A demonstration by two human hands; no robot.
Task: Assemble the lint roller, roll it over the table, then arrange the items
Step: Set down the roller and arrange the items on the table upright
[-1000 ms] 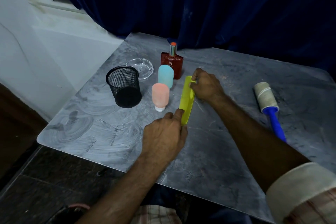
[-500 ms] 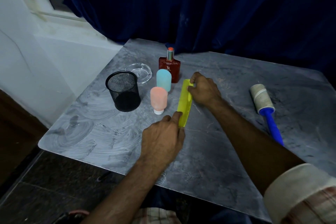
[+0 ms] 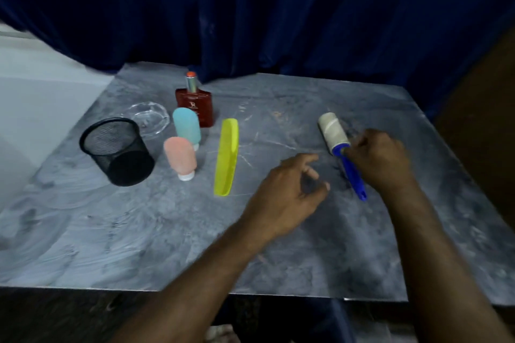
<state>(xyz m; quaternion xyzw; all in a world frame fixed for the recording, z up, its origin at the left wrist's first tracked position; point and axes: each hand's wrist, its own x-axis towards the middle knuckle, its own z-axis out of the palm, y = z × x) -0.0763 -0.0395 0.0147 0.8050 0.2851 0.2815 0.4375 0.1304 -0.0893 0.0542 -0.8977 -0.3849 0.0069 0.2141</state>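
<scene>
The lint roller (image 3: pixel 333 131) lies on the grey table (image 3: pixel 139 231) at the right, its dirty white roll pointing away and its blue handle (image 3: pixel 354 177) pointing toward me. My right hand (image 3: pixel 381 161) is at the top of that handle, fingers curled onto it just below the roll. My left hand (image 3: pixel 284 198) hovers over the table between the roller and the yellow-green comb (image 3: pixel 227 156), fingers apart and holding nothing. The comb lies flat and lengthwise, touched by neither hand.
Left of the comb stand a pink bottle (image 3: pixel 179 157) and a light blue bottle (image 3: pixel 186 125), both cap down, and a red perfume bottle (image 3: pixel 195 104) behind them. A black mesh cup (image 3: pixel 117 150) and a glass dish (image 3: pixel 147 118) sit further left. A dark blue curtain (image 3: pixel 278 22) hangs behind the table.
Both hands let go of the comb, which stays beside the bottles. My right hand moved right to the lint roller's handle and my left hand moved right, opening. The view shifted right.
</scene>
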